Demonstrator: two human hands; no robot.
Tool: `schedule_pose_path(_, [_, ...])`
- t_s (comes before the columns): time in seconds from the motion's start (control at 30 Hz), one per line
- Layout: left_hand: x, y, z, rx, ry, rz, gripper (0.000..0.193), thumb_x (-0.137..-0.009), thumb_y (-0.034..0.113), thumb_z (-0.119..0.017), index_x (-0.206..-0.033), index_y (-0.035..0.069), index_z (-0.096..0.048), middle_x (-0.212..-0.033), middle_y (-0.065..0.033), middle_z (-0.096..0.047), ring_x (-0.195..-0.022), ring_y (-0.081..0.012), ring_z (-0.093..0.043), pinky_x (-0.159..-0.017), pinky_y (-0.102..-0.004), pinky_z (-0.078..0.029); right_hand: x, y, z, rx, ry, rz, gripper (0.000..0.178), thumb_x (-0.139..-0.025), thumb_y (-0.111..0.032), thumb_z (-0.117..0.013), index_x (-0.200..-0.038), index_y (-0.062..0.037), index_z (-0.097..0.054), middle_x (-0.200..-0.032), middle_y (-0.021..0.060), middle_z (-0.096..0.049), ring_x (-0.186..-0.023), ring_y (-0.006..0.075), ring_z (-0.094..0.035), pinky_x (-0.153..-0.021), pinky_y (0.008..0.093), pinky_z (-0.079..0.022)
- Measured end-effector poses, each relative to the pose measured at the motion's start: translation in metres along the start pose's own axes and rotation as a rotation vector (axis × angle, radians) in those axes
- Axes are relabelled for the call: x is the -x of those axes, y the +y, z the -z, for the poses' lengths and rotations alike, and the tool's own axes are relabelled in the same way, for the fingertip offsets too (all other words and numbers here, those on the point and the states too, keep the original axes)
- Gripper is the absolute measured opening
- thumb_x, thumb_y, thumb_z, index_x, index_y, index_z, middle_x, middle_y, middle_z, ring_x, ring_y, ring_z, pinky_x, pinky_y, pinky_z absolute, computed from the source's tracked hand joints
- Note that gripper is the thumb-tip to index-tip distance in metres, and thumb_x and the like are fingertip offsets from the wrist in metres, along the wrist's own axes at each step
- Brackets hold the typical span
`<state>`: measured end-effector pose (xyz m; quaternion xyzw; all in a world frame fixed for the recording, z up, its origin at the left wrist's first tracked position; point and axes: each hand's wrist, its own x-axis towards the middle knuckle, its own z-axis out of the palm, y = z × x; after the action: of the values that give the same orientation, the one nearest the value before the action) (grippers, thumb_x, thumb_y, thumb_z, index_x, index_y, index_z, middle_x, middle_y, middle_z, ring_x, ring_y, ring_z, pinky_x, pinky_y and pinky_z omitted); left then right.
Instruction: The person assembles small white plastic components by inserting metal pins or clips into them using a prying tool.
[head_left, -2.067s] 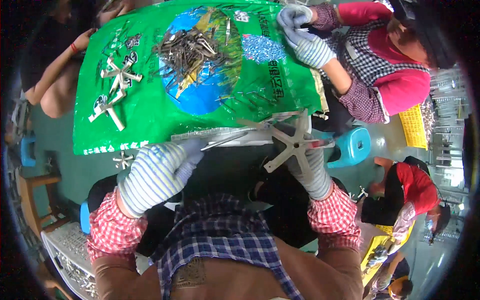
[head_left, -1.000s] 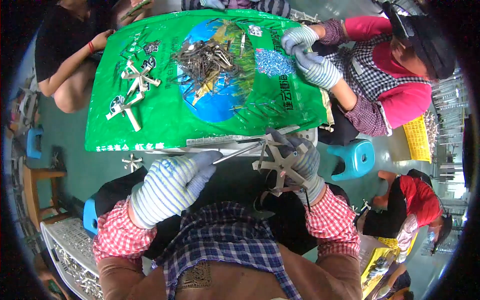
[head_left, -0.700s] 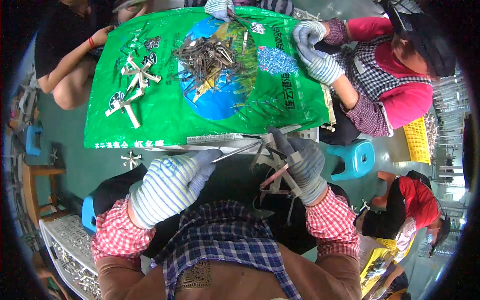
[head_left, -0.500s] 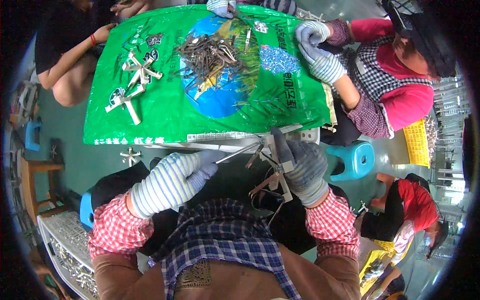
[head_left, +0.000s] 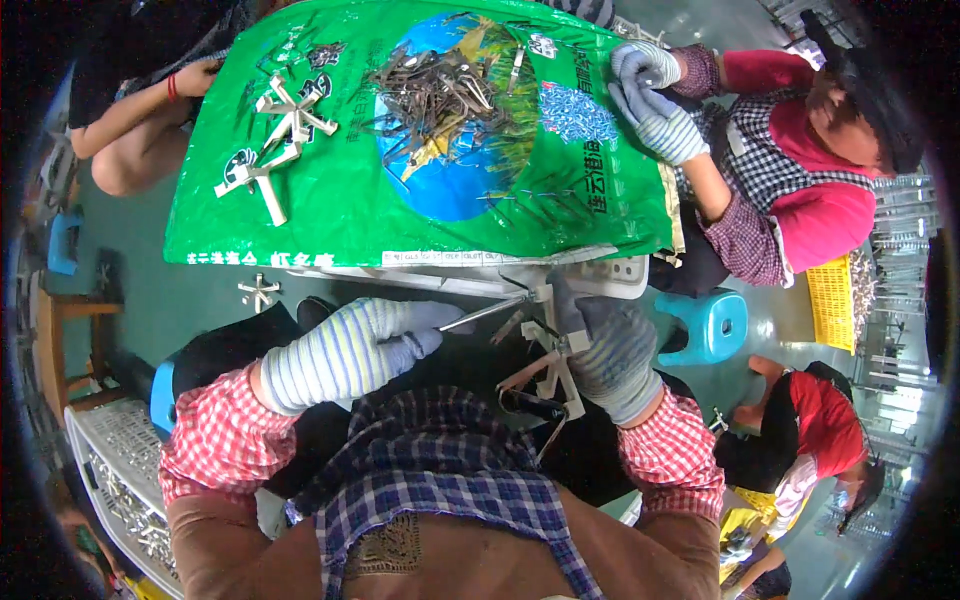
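Note:
My left hand (head_left: 345, 355), in a striped glove, is closed with a slim silvery metal strip (head_left: 485, 313) between thumb and fingers. The strip slants up to the right and its far end meets a white branched frame (head_left: 560, 372). My right hand (head_left: 617, 350), in a darker soiled glove, grips that frame in front of my lap; several brownish metal strips stick out from it. Just beyond both hands is a green printed sheet (head_left: 330, 215). On it lie a heap of dark metal strips (head_left: 445, 100), small silvery-blue pins (head_left: 578, 113) and white branched frames (head_left: 255, 182).
Opposite on the right sits a co-worker with gloved hands (head_left: 660, 110) at the sheet's edge; another person's arm (head_left: 145, 105) is at the left. A blue stool (head_left: 705, 325), a yellow basket (head_left: 832, 300) and a pale crate (head_left: 115, 430) of small metal parts stand around.
The view has shifted slightly, so the sheet sits higher in the picture. Both my hands keep their holds, and the strip still touches the frame. A gloved hand at the far edge has left view.

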<state>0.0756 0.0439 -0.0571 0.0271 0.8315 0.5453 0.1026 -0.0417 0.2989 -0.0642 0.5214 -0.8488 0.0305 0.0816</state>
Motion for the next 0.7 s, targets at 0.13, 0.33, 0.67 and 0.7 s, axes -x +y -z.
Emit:
schedule_pose_path(0.13, [0.003,-0.004,-0.007,-0.085,0.027,-0.043,0.032,-0.086,0.008,-0.055,-0.118,0.007,-0.06,-0.092,-0.0169,-0.067,-0.077,-0.037,-0.064,-0.07,-0.0383,-0.052,-0.001,-0.002,0.003,-0.009,-0.03,0.007,0.055,-0.079,-0.02,-0.057,-0.13,-0.003,-0.048,-0.075,0.0053,-0.062,-0.063,0.022,-0.061,-0.051,0.0359,-0.047])
schedule_pose_path(0.33, [0.007,0.006,-0.007,-0.857,0.097,-0.23,0.046,-0.075,0.01,-0.051,-0.121,0.007,-0.057,-0.057,-0.0077,-0.048,-0.043,-0.0231,-0.048,-0.04,-0.0386,-0.037,-0.006,-0.006,0.009,-0.05,-0.124,-0.028,0.048,-0.079,-0.02,-0.057,-0.123,-0.0001,-0.053,-0.073,0.0067,-0.062,-0.063,0.025,-0.061,-0.053,0.0379,-0.047])
schedule_pose_path(0.67, [-0.024,0.031,0.002,-1.13,0.098,-0.185,0.031,-0.084,0.012,-0.056,-0.115,0.012,-0.057,-0.066,-0.0102,-0.059,-0.048,-0.0251,-0.056,-0.041,-0.0371,-0.042,0.0,0.008,-0.009,-1.405,0.063,-0.553,0.024,-0.082,-0.022,-0.057,-0.1,-0.0059,-0.062,-0.086,0.0101,-0.063,-0.08,0.0275,-0.065,-0.066,0.036,-0.055])
schedule_pose_path(0.7, [-0.028,0.026,0.006,-0.891,0.196,-0.232,0.03,-0.085,0.015,-0.056,-0.114,0.01,-0.058,-0.07,-0.0143,-0.061,-0.054,-0.029,-0.059,-0.047,-0.0389,-0.045,-0.009,0.009,0.005,-1.803,0.133,-0.628,0.032,-0.087,-0.024,-0.052,-0.112,-0.0043,-0.056,-0.101,0.0117,-0.061,-0.09,0.0271,-0.063,-0.071,0.0346,-0.055])
